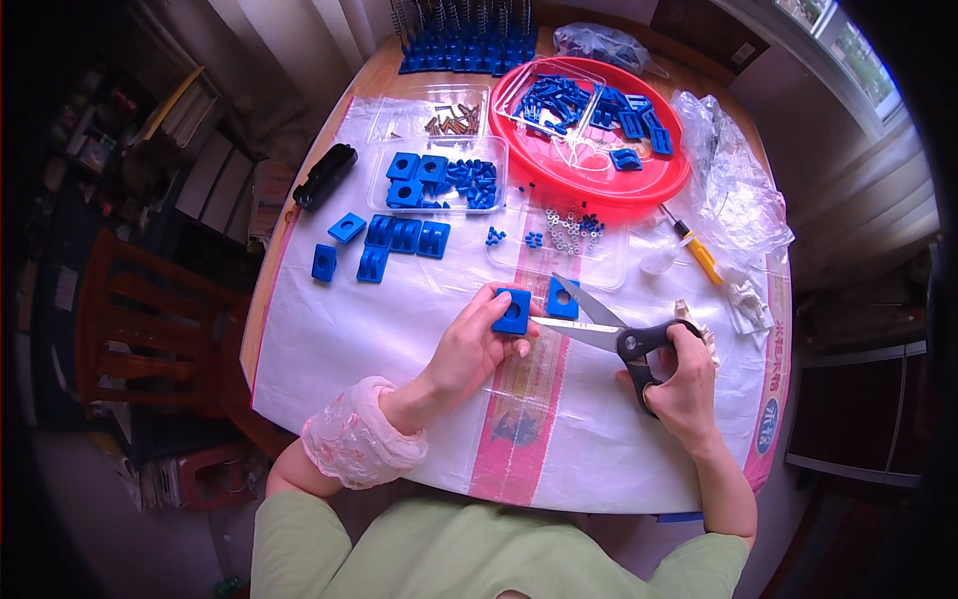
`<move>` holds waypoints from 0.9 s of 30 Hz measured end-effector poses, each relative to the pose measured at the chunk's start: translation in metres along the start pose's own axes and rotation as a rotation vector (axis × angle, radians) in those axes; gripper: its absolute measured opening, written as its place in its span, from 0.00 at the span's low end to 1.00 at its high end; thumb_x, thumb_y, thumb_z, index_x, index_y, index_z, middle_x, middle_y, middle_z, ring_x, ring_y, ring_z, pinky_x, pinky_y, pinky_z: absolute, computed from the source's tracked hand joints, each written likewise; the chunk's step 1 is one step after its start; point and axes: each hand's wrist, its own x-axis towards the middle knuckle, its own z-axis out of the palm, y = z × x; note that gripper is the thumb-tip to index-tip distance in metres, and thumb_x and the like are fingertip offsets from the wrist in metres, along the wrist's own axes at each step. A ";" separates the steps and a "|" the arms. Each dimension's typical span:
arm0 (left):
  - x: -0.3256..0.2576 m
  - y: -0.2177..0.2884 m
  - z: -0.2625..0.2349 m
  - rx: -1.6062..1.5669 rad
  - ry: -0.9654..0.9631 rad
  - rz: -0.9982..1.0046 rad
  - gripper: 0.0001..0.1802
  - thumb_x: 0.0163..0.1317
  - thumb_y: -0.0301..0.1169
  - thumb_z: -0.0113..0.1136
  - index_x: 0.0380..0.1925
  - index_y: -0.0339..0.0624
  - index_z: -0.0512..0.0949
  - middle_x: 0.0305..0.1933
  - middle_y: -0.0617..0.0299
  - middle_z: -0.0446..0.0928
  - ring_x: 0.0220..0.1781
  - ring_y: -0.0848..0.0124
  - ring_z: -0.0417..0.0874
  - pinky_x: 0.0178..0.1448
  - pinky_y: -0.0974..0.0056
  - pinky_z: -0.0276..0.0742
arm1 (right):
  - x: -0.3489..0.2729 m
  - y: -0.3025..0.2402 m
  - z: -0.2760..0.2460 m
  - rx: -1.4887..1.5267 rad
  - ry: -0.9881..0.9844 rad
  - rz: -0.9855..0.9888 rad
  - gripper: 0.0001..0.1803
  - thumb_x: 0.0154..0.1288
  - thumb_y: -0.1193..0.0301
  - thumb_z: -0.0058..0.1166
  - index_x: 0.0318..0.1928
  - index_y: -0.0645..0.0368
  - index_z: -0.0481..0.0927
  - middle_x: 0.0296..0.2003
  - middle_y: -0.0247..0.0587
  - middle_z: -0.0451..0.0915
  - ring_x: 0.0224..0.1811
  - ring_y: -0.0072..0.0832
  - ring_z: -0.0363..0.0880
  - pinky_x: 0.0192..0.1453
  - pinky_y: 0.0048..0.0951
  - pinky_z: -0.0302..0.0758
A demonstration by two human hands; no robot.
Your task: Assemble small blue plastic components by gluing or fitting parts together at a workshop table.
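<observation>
In my left hand (461,349) is a square blue plastic piece (513,325) with a round hole, pinched between thumb and fingers. A pair of black-handled scissors (632,342) is in my right hand (687,391), whose fingers are through the handle loops. The scissor blades are spread apart. The lower blade's tip reaches the right edge of the held piece; whether it touches, I cannot tell. Beneath the upper blade, another square blue piece (560,309) lies on the table cover.
Several blue blocks (405,236) lie left of a clear tray (439,209) of blue parts. Behind it, another tray holds screws (454,122). A red basin (639,188) stands at the back. To the right are a yellow-handled tool (702,260) and plastic bags (733,180).
</observation>
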 end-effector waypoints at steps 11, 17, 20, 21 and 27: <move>0.000 0.002 0.007 -0.029 -0.069 0.093 0.31 0.78 0.42 0.32 0.73 0.32 0.50 0.65 0.49 0.69 0.67 0.65 0.70 0.68 0.60 0.68 | 0.000 0.002 0.001 -0.007 0.000 0.017 0.30 0.41 0.60 0.79 0.35 0.63 0.73 0.29 0.45 0.76 0.33 0.41 0.76 0.39 0.39 0.70; -0.003 0.008 0.010 -0.015 -0.077 0.039 0.28 0.78 0.39 0.39 0.71 0.34 0.56 0.61 0.51 0.71 0.61 0.68 0.74 0.63 0.61 0.73 | -0.001 0.005 0.003 -0.001 0.014 0.009 0.30 0.40 0.60 0.79 0.36 0.64 0.73 0.29 0.45 0.76 0.33 0.42 0.76 0.39 0.39 0.70; -0.004 0.012 0.009 -0.016 -0.076 -0.043 0.24 0.77 0.36 0.42 0.67 0.35 0.61 0.57 0.54 0.73 0.55 0.71 0.76 0.56 0.67 0.77 | -0.001 0.005 0.003 -0.007 0.029 -0.010 0.30 0.41 0.60 0.79 0.36 0.64 0.73 0.29 0.44 0.75 0.33 0.41 0.76 0.39 0.39 0.70; -0.003 0.013 0.009 -0.033 -0.077 -0.074 0.22 0.77 0.35 0.43 0.65 0.35 0.63 0.55 0.56 0.74 0.53 0.73 0.77 0.53 0.68 0.78 | 0.000 0.005 0.003 -0.010 0.036 -0.018 0.30 0.41 0.60 0.79 0.36 0.64 0.73 0.29 0.44 0.75 0.33 0.41 0.76 0.38 0.39 0.70; -0.004 0.013 0.011 0.003 -0.024 -0.107 0.19 0.74 0.30 0.50 0.62 0.37 0.67 0.48 0.60 0.75 0.46 0.77 0.76 0.46 0.72 0.76 | 0.002 0.001 0.000 -0.075 0.123 -0.146 0.28 0.40 0.62 0.79 0.33 0.61 0.71 0.26 0.41 0.70 0.29 0.38 0.71 0.35 0.38 0.66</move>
